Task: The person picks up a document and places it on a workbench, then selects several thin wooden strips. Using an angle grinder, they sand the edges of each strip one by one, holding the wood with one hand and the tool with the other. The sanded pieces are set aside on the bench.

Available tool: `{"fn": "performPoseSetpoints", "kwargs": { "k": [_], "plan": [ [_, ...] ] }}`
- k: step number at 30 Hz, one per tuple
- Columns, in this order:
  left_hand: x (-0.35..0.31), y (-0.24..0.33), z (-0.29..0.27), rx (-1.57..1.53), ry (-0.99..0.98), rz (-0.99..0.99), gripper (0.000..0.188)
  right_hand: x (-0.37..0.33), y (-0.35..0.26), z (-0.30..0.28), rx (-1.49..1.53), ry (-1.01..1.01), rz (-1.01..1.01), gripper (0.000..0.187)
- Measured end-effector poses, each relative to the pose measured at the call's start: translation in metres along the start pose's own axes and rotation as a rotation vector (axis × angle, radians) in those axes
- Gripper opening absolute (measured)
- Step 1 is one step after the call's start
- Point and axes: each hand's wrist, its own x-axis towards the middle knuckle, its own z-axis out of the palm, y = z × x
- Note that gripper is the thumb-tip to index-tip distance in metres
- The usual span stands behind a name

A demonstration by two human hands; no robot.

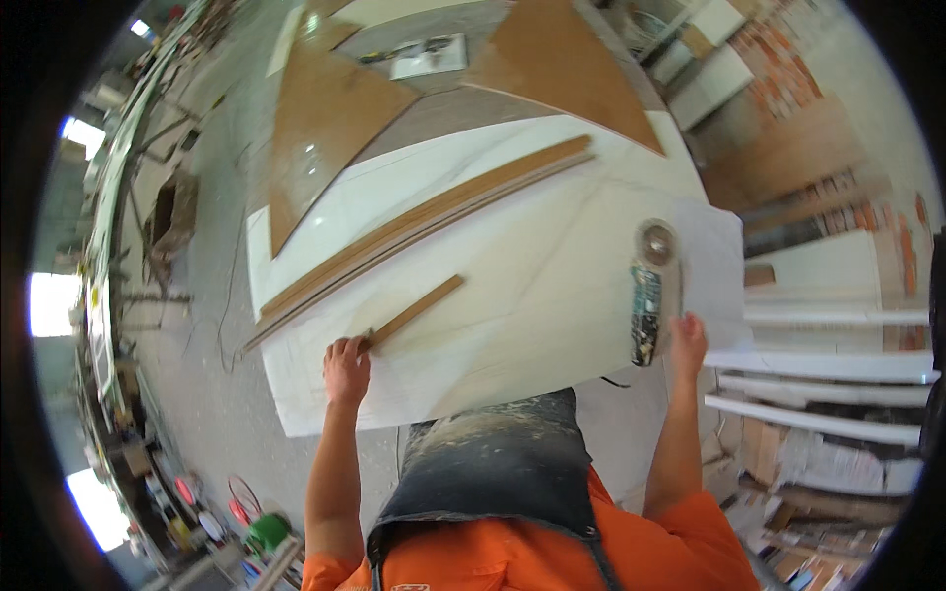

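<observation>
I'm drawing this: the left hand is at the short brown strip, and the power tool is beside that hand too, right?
Not quite: in the head view, the power tool is beside the right hand. The left hand is at the short brown strip.

Passage mid-frame over white slab [532, 325], between short brown strip [419, 308] and grinder [645, 305]. Long brown strips [426, 224] bar route toward upper frame.

The left hand [347, 370] is touching the near end of a short, straight brown strip [419, 310] on a white, grey-veined slab [522, 286] — the right hand [689, 343] is hanging just beside a teal-and-black, round-disc grinder [645, 303].
</observation>
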Motion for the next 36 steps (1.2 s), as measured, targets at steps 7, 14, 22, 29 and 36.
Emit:
{"fn": "performPoseSetpoints", "kwargs": {
  "k": [7, 14, 22, 29, 36],
  "plan": [
    [-0.050, 0.005, -0.015, -0.076, 0.148, -0.109, 0.044, -0.023, -0.038, 0.064, -0.509, -0.138, -0.060, 0.063],
    [-0.096, 0.076, -0.038, -0.518, -0.086, -0.165, 0.037, -0.029, -0.041, 0.058, 0.173, -0.330, 0.272, 0.054],
    [-0.052, 0.196, -0.069, -1.389, -0.672, 0.138, 0.104, -0.240, -0.216, 0.077, 0.377, -0.661, -0.051, 0.046],
    [-0.084, 0.103, -0.147, -1.565, -0.684, 0.110, 0.072, -0.369, -0.252, 0.104, 0.922, -0.718, -0.194, 0.061],
    [-0.150, 0.027, -0.162, -1.284, -1.125, 0.424, 0.089, -0.445, -0.233, 0.119, 1.367, -0.806, 0.332, 0.093]
  ]
}}
